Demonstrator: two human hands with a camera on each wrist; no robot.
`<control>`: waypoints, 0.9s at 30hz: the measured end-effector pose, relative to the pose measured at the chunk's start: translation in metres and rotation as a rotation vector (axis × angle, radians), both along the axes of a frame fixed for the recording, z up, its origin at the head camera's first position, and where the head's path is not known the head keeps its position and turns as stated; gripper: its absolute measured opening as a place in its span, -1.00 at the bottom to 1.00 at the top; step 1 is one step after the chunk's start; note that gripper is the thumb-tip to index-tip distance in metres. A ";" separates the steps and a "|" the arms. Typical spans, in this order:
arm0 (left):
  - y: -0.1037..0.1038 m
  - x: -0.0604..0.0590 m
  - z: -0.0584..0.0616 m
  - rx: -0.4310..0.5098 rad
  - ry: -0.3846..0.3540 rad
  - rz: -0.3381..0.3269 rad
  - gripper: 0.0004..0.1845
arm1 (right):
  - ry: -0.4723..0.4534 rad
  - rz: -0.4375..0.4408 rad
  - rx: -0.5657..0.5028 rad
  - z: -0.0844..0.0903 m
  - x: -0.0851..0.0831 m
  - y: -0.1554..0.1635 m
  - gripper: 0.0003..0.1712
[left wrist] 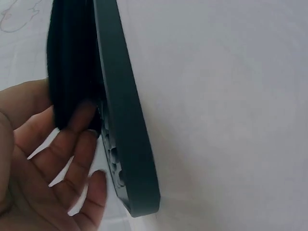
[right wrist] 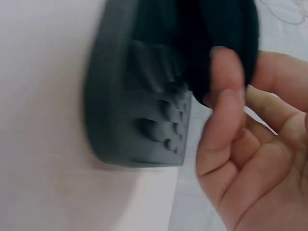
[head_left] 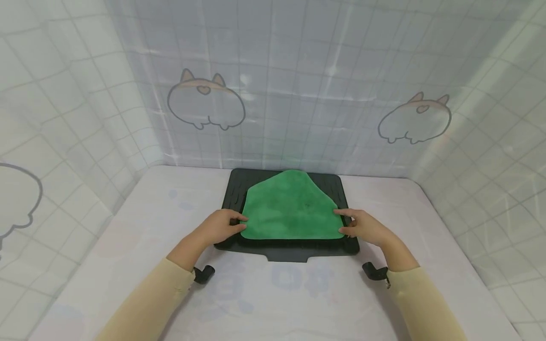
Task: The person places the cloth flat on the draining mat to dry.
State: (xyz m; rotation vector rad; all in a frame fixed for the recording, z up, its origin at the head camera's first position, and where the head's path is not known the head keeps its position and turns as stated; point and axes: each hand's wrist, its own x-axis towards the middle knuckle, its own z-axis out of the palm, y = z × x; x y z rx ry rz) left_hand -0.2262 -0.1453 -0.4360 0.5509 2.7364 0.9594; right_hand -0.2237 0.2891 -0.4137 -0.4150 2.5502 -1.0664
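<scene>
Nearest the camera, two cream sleeves reach forward over the white patterned bench [head_left: 273, 293], a small black clip at each wrist. The left hand [head_left: 219, 226] pinches the near left corner of the soft green microfibre cloth [head_left: 290, 206] at about 8 o'clock on it, thumb on top, fingers [left wrist: 79, 139] tucked under its edge. The right hand [head_left: 364, 226] grasps the near right corner at about 4 o'clock the same way, fingers [right wrist: 222, 96] curled against the cloth's dark underside. The cloth lies on the black ribbed plastic tray [head_left: 239, 182], its far corners folded in (so it tapers toward 12 o'clock). It looks light, limp and grippy; corners seem the natural hold. Beyond hangs a tiled curtain with cartoon corgis [head_left: 206, 102]
</scene>
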 end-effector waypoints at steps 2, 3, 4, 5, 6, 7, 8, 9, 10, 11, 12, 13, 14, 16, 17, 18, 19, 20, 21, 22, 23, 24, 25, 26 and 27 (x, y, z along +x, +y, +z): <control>-0.001 0.001 -0.001 -0.009 -0.015 -0.012 -0.71 | -0.010 0.045 0.012 -0.006 0.000 -0.001 -0.26; -0.001 0.000 -0.002 -0.013 -0.021 -0.013 -0.71 | -0.013 0.052 0.020 -0.008 0.001 -0.001 -0.25; -0.001 0.000 -0.002 -0.017 -0.021 -0.020 -0.71 | -0.013 0.058 0.028 -0.010 0.002 -0.002 -0.25; -0.001 0.000 -0.002 -0.020 -0.020 -0.027 -0.71 | -0.015 0.065 0.031 -0.012 0.002 -0.003 -0.24; -0.001 0.000 -0.003 -0.026 -0.017 -0.029 -0.71 | -0.011 0.074 0.032 -0.014 0.003 -0.003 -0.24; -0.001 0.000 -0.003 -0.031 -0.017 -0.028 -0.71 | -0.009 0.082 0.035 -0.015 0.004 -0.004 -0.24; -0.001 0.000 -0.002 -0.039 -0.012 -0.031 -0.71 | -0.004 0.083 0.046 -0.015 0.004 -0.005 -0.24; 0.000 0.000 -0.002 -0.048 -0.007 -0.033 -0.71 | 0.002 0.085 0.056 -0.016 0.005 -0.005 -0.24; 0.000 0.001 -0.001 -0.057 0.001 -0.036 -0.71 | 0.011 0.091 0.060 -0.017 0.006 -0.006 -0.24; 0.000 0.001 0.000 -0.067 0.007 -0.035 -0.71 | 0.024 0.094 0.072 -0.018 0.006 -0.007 -0.24; 0.000 0.001 0.001 -0.078 0.015 -0.033 -0.71 | 0.039 0.094 0.085 -0.018 0.007 -0.008 -0.24; 0.001 0.002 0.002 -0.088 0.024 -0.036 -0.71 | 0.053 0.092 0.100 -0.018 0.007 -0.009 -0.24; 0.001 0.003 0.003 -0.098 0.033 -0.036 -0.72 | 0.070 0.095 0.116 -0.019 0.008 -0.011 -0.24; 0.003 0.004 0.003 -0.115 0.043 -0.035 -0.72 | 0.089 0.096 0.133 -0.019 0.010 -0.014 -0.22; 0.003 0.005 0.003 -0.119 0.045 -0.036 -0.72 | 0.092 0.092 0.138 -0.018 0.011 -0.015 -0.21; 0.004 0.004 0.001 -0.123 0.049 -0.040 -0.72 | 0.088 0.094 0.140 -0.018 0.012 -0.016 -0.19; 0.004 0.004 0.000 -0.131 0.058 -0.048 -0.72 | 0.082 0.096 0.138 -0.018 0.012 -0.016 -0.16; 0.004 0.004 -0.001 -0.140 0.066 -0.053 -0.71 | 0.072 0.098 0.132 -0.017 0.012 -0.016 -0.14; 0.004 0.004 -0.001 -0.143 0.071 -0.061 -0.71 | 0.056 0.097 0.120 -0.016 0.012 -0.015 -0.11; 0.004 0.004 -0.002 -0.140 0.069 -0.066 -0.70 | 0.047 0.100 0.110 -0.016 0.010 -0.014 -0.10; 0.003 0.003 -0.002 -0.130 0.064 -0.074 -0.69 | 0.038 0.098 0.091 -0.016 0.008 -0.012 -0.10; 0.002 0.002 -0.001 -0.118 0.058 -0.081 -0.67 | 0.029 0.096 0.067 -0.016 0.005 -0.010 -0.11; 0.002 0.001 0.000 -0.104 0.050 -0.085 -0.64 | 0.020 0.089 0.034 -0.016 0.002 -0.008 -0.12; 0.001 0.000 0.001 -0.080 0.030 -0.081 -0.61 | 0.012 0.077 0.000 -0.016 -0.002 -0.007 -0.15; 0.001 -0.002 0.002 -0.053 0.010 -0.077 -0.57 | 0.006 0.069 -0.037 -0.017 -0.006 -0.006 -0.18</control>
